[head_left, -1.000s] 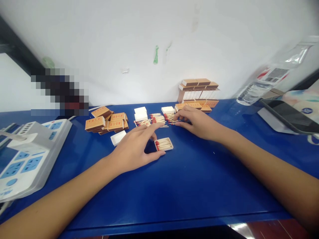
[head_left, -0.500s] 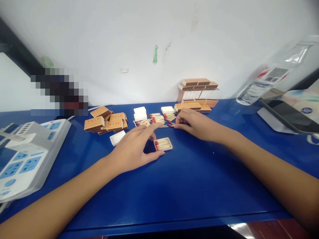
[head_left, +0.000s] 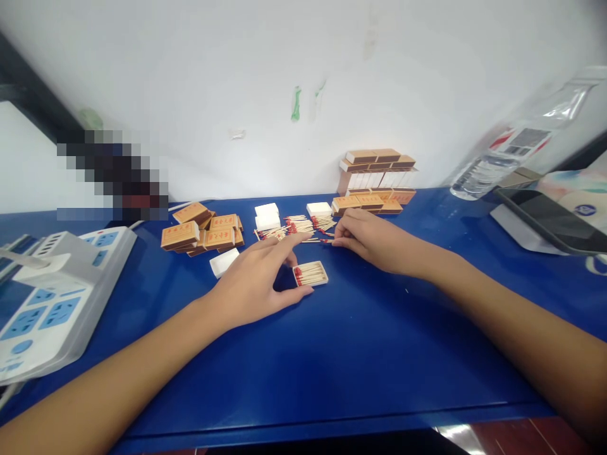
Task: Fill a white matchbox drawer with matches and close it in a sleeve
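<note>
My left hand (head_left: 253, 281) rests on the blue table, thumb and fingers set around a small white matchbox tray (head_left: 312, 273). Several red-headed matches lie in that tray. Beyond it, my right hand (head_left: 374, 240) has its thumb and forefinger pinched on a match (head_left: 328, 241) at the right side of a loose pile of matches (head_left: 298, 225); how many it grips is hard to make out. Part of the pile is hidden behind my left fingers. A white tray (head_left: 224, 261) lies just left of my left hand.
Orange matchboxes (head_left: 220, 236) are heaped at left; more matchboxes (head_left: 374, 158) are stacked against the wall. White trays (head_left: 268, 218) and another white tray (head_left: 318, 209) lie behind the matches. A power strip (head_left: 95, 303), water bottle (head_left: 493, 158) and phone (head_left: 554, 215) stand at the sides.
My right hand has shifted very slightly at the edge of the match pile. The left hand and the tray stay where they were.
</note>
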Demonstrator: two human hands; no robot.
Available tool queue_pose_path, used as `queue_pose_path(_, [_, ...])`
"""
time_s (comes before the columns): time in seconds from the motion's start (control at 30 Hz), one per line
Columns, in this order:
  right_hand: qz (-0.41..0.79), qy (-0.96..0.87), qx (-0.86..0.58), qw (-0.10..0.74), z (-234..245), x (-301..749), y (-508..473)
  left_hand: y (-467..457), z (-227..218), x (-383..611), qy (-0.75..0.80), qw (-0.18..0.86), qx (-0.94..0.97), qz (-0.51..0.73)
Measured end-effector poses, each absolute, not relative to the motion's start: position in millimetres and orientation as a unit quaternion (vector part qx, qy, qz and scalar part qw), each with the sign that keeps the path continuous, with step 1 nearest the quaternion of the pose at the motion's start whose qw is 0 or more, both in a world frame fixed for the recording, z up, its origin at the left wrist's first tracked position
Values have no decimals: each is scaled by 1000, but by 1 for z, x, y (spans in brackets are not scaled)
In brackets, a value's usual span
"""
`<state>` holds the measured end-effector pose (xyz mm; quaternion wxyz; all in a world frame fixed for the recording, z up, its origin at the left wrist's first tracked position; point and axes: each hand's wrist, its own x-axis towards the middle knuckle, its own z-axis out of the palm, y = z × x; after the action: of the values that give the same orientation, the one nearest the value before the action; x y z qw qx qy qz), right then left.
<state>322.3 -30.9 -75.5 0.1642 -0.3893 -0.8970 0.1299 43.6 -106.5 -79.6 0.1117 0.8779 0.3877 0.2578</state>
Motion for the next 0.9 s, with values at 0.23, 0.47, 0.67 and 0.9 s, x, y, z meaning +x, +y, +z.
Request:
queue_pose_path(0.23, [139, -928, -304, 163, -57, 299, -74, -107, -81, 45, 373, 112, 881, 271])
queue_pose_path(0.47, [63, -948, -279, 141, -65, 287, -85, -108, -82, 46, 376, 120, 877, 274])
queue_pose_path(0.67, [58, -947, -286, 138, -62, 293, -83, -107, -83, 44, 368, 112, 880, 278])
queue_pose_path(0.9, [99, -947, -266, 149, -66, 292, -85, -108, -81, 45, 370, 113, 880, 275])
